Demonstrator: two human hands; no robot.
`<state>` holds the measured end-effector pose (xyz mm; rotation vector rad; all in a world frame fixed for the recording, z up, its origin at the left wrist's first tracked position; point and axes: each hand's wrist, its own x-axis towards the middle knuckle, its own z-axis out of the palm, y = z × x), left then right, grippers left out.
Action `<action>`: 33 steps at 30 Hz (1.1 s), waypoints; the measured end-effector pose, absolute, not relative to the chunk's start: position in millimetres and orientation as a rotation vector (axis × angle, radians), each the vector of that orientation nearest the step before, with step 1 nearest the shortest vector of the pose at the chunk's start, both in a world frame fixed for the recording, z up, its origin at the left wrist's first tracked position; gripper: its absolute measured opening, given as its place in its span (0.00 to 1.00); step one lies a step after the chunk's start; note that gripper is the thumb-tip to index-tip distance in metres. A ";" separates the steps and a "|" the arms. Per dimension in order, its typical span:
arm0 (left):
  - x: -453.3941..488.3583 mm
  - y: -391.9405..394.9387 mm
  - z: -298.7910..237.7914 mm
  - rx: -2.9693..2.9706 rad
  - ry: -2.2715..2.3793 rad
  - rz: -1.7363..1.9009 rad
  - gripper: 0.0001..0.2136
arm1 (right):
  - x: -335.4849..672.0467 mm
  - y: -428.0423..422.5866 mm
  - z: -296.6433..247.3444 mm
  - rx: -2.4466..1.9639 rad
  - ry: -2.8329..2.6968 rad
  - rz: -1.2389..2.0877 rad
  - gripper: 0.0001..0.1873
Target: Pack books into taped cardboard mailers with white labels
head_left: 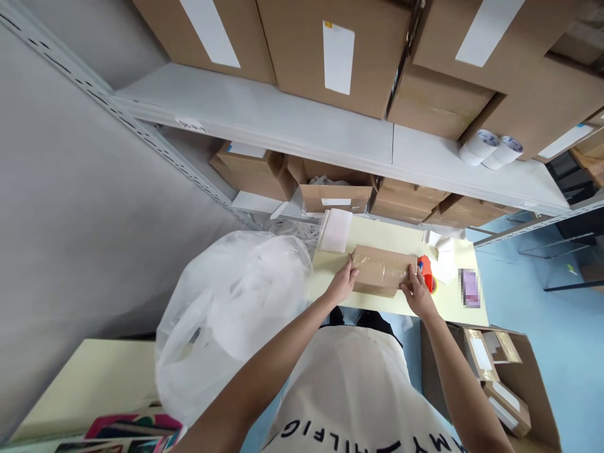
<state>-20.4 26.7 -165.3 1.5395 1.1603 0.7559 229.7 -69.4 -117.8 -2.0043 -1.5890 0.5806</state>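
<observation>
A small brown cardboard box with clear tape along its top is held over the pale yellow table. My left hand grips its left end, the thumb on the near side. At the right end, my right hand is closed on the box, fingers over the taped face. Just beyond the right hand lies an orange-red tape dispenser, partly hidden by the box and hand. White papers lie to the right of the dispenser, and a white stack of sheets or bags sits at the table's back left.
A big translucent plastic bag bulges left of the table. An open carton holding several small boxes stands at lower right. Ahead, a shelf carries large cartons and two tape rolls. A blurred purple item lies on the table's right.
</observation>
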 end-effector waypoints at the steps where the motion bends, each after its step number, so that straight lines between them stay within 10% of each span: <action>1: -17.6 26.7 -166.5 1.545 1.169 0.746 0.30 | 228.3 -69.4 -118.1 -2.016 -1.568 0.580 0.36; 24: -8.8 31.1 -192.9 1.606 1.430 0.598 0.25 | 252.3 -63.5 -166.9 -2.011 -1.607 0.679 0.37; 33: 34.6 24.5 -138.3 2.540 1.202 0.273 0.31 | 253.0 -57.1 -178.2 -1.964 -1.658 0.697 0.40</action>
